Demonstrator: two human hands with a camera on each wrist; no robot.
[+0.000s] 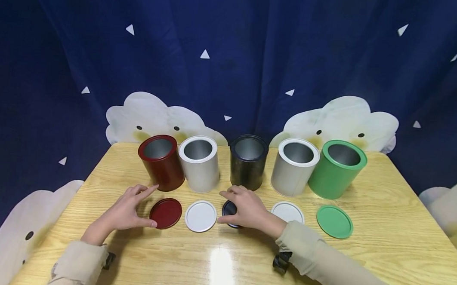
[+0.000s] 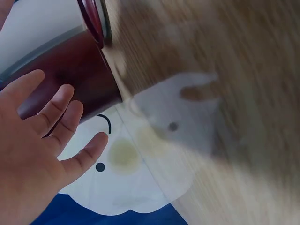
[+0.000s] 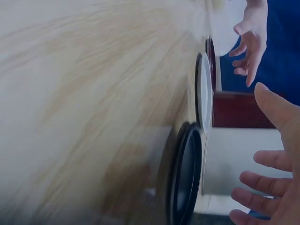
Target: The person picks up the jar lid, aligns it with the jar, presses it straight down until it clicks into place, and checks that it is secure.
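The black lid [image 1: 229,208], round with no long axis, lies on the counter [image 1: 168,260] beneath the nearer right hand [image 1: 246,208], spread and holding nothing. The dark red lid [image 1: 165,213] lies just right of the left hand [image 1: 128,208], also spread, holding nothing.

Light seems to fall from above in the fairly crisp head view, leaving a white streak of glare on the near part of the wooden table [image 1: 383,219], soft shadows under the left hand [image 1: 130,208], and a dark blue curtain [image 1: 234,26] that dims towards the sides. Both wrist views are duller and softer (the wood grain blurs), with patchy shadow across the table.
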